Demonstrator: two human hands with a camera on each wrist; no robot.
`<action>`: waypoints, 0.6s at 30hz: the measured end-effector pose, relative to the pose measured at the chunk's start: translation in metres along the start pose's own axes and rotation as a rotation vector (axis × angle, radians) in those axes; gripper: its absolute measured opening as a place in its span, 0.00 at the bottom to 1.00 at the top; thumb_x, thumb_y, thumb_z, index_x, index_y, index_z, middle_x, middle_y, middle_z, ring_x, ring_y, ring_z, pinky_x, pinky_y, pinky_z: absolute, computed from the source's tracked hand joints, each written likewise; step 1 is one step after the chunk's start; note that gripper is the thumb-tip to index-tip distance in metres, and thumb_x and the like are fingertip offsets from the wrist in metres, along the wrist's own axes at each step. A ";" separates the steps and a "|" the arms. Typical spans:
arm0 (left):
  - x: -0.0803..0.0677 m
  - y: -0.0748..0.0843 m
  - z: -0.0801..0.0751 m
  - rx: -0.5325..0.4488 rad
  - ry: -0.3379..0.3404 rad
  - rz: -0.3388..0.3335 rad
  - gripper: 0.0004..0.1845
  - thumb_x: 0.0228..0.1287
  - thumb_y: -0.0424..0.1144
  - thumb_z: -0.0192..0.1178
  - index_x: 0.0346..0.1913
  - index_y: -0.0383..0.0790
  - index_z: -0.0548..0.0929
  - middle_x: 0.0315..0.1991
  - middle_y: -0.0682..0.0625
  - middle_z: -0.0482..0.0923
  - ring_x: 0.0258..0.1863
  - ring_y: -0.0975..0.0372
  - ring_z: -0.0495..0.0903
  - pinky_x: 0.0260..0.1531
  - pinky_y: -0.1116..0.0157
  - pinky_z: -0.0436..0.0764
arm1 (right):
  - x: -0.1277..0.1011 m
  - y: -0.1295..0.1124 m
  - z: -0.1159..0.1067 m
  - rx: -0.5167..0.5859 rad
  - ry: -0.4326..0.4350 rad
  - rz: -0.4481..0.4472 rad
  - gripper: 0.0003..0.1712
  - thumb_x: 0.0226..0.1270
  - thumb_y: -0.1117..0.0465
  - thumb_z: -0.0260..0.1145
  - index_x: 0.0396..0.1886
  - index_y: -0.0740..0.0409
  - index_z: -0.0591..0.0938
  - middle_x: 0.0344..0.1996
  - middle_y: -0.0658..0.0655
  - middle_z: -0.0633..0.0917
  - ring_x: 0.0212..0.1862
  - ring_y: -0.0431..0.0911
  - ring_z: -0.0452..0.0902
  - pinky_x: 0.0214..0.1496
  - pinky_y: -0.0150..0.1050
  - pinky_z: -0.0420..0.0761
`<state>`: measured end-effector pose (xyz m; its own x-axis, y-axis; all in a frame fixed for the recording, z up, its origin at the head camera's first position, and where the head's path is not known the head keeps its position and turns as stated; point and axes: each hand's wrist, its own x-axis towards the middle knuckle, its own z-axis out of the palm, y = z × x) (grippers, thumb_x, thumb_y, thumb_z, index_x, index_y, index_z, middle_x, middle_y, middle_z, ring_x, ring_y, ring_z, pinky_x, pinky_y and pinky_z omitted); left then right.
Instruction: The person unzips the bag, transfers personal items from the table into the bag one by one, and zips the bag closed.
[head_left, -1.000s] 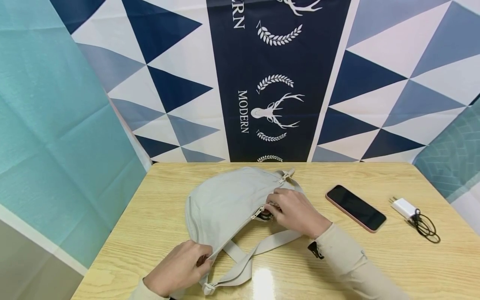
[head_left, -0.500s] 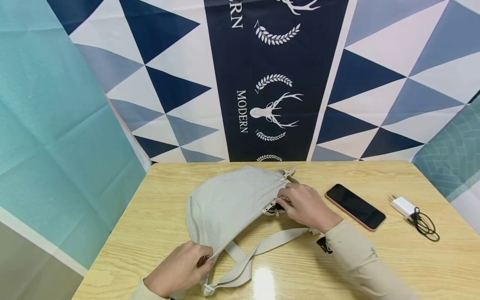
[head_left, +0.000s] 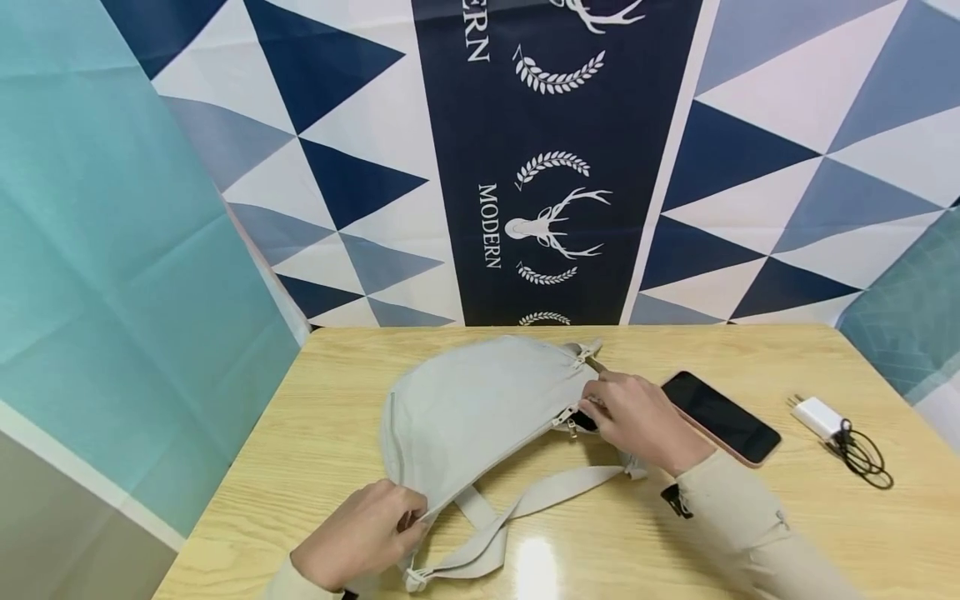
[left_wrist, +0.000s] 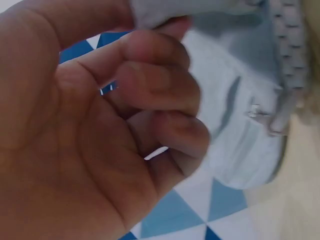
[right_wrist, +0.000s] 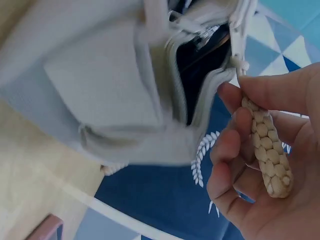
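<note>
A pale grey crescent-shaped sling bag [head_left: 480, 400] lies on the table. My left hand [head_left: 367, 533] pinches the bag's near end, thumb and index finger on the fabric, and the other fingers curl loosely in the left wrist view. At the far right part of the bag, my right hand [head_left: 637, 417] pinches a braided zipper pull [right_wrist: 270, 150] between thumb and index finger. Beside that hand, the zipped mouth [right_wrist: 207, 65] gapes, dark inside. Another metal zipper pull [head_left: 572, 428] hangs just left of the right hand. A webbing strap [head_left: 555, 492] loops out in front of the bag.
Right of the bag lies a phone [head_left: 723, 417] in a pink case, partly behind the right wrist. Farther right are a white charger plug [head_left: 817, 417] and a coiled black cable [head_left: 862, 458]. A patterned cloth [head_left: 555, 167] hangs behind the table's back edge.
My right hand has moved right along the bag's zipped edge with the pull. The dark gap by its fingers now shows farther right. My left hand keeps its hold on the near end.
</note>
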<state>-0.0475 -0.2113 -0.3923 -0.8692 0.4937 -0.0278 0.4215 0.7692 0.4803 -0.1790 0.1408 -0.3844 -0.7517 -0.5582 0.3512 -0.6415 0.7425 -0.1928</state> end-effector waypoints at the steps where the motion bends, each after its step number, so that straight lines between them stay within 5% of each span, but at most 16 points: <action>1: 0.002 0.002 -0.001 0.008 -0.009 -0.003 0.22 0.64 0.34 0.63 0.15 0.53 0.68 0.11 0.66 0.57 0.12 0.75 0.55 0.13 0.74 0.59 | -0.002 -0.001 0.000 0.001 -0.001 -0.008 0.06 0.67 0.61 0.69 0.29 0.50 0.84 0.22 0.44 0.77 0.23 0.36 0.66 0.26 0.35 0.68; 8: 0.028 0.023 -0.015 0.126 -0.017 0.075 0.17 0.70 0.46 0.62 0.21 0.52 0.74 0.14 0.63 0.64 0.12 0.73 0.61 0.15 0.72 0.66 | -0.012 -0.009 -0.004 -0.011 0.071 -0.069 0.04 0.65 0.63 0.70 0.30 0.51 0.84 0.25 0.44 0.76 0.26 0.36 0.67 0.30 0.36 0.71; 18: 0.116 0.068 0.001 0.421 0.082 0.242 0.18 0.69 0.48 0.62 0.22 0.47 0.73 0.15 0.58 0.67 0.13 0.68 0.65 0.14 0.69 0.68 | -0.016 -0.014 -0.002 -0.020 0.105 -0.087 0.04 0.67 0.63 0.69 0.31 0.52 0.82 0.27 0.45 0.77 0.29 0.38 0.70 0.33 0.37 0.75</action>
<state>-0.1196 -0.1013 -0.3639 -0.7436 0.6580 0.1187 0.6672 0.7417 0.0683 -0.1578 0.1398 -0.3854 -0.6727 -0.5799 0.4595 -0.6996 0.7008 -0.1398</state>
